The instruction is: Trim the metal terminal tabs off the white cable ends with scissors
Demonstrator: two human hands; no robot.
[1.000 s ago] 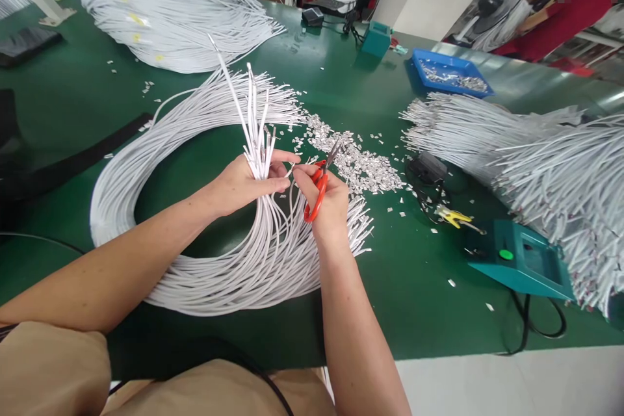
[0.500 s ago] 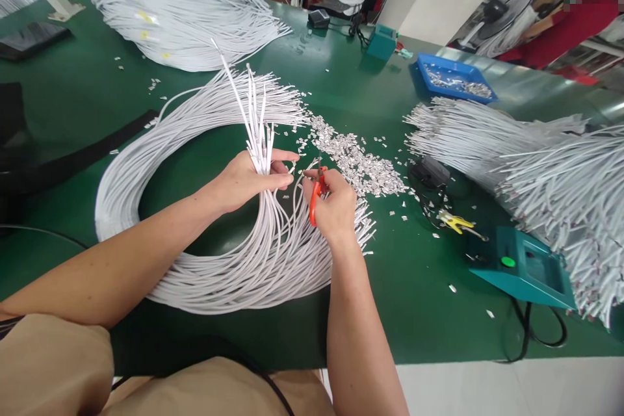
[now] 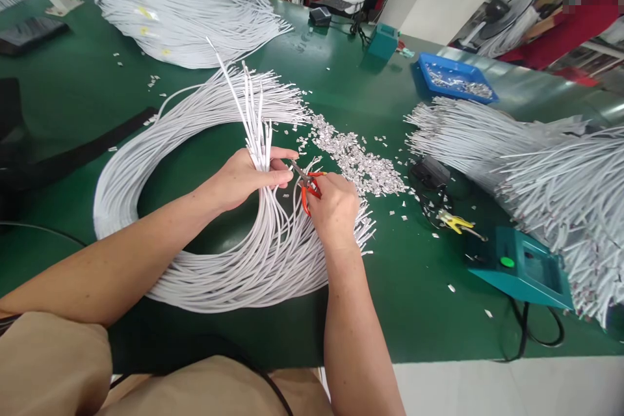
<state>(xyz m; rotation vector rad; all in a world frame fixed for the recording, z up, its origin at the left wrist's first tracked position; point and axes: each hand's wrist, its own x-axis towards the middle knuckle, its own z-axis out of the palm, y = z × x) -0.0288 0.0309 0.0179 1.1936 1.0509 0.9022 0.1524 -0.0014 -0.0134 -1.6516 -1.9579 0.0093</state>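
A raised bunch of white cables (image 3: 255, 136) is gripped in my left hand (image 3: 244, 177), its loose ends standing up above the fist. Thumb and index finger point right, close to a cable end. My right hand (image 3: 334, 205) is closed on red-handled cutters (image 3: 309, 188), whose metal tips reach the fingertips of my left hand. Whether the blades touch a cable is too small to tell. Beneath both hands lies a large curved coil of white cables (image 3: 117, 175) on the green table (image 3: 419, 331).
Small silvery scraps (image 3: 355, 162) lie in a heap beyond my right hand. At right are more cable bundles (image 3: 468, 136), a teal device (image 3: 536, 266), yellow-handled pliers (image 3: 455, 222) and a black adapter (image 3: 429, 172). A blue tray (image 3: 455, 78) stands farther back. Two people are beyond the table.
The cutters have turned in my right hand, and their tips now point up and left to my left fingertips. My left hand keeps its hold on the bunch.
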